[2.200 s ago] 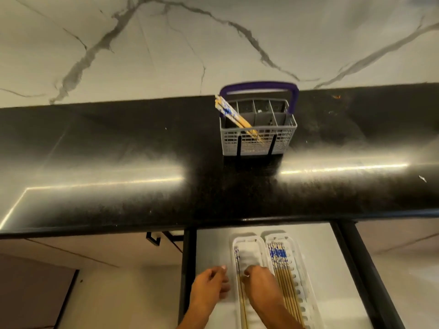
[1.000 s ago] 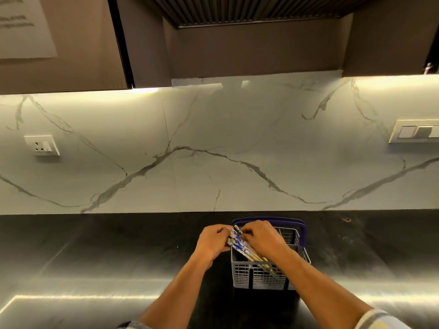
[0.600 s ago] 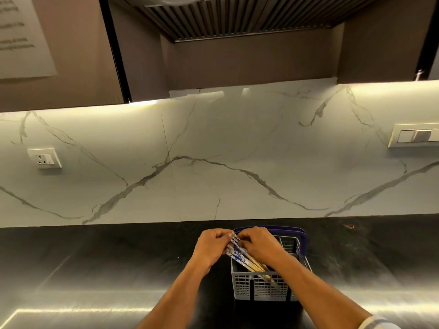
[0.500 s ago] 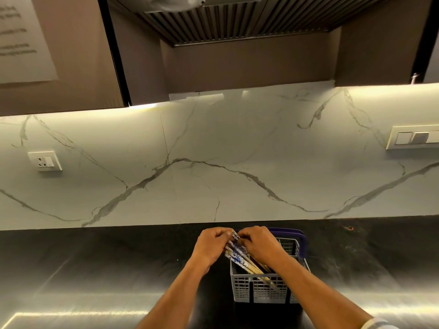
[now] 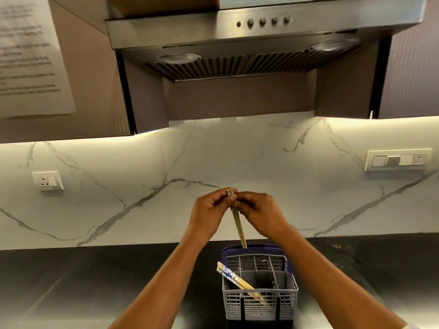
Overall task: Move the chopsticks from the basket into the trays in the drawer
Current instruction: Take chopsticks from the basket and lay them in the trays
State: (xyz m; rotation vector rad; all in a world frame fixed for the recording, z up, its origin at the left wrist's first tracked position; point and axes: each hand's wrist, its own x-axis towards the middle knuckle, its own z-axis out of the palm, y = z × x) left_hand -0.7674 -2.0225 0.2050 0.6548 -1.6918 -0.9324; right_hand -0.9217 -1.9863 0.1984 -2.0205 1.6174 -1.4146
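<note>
A grey slotted basket (image 5: 260,307) with a purple handle stands on the black counter. A few blue-patterned chopsticks (image 5: 234,279) lean in its left compartment. Above the basket, a pair of wooden chopsticks (image 5: 238,227) hangs nearly upright, tips just over the handle. My left hand (image 5: 209,212) and my right hand (image 5: 259,211) are both pinched on the pair's top end, fingertips touching. The drawer and its trays are out of view.
The black counter (image 5: 95,286) runs along a white marble backsplash. A socket (image 5: 47,181) is on the wall at left, a switch plate (image 5: 398,160) at right. A steel range hood (image 5: 249,36) hangs overhead, with a printed sheet (image 5: 31,55) on the left cabinet.
Both hands have risen from the basket, lifting a pair of chopsticks clear of it. The head has tilted up, so the hood now shows.
</note>
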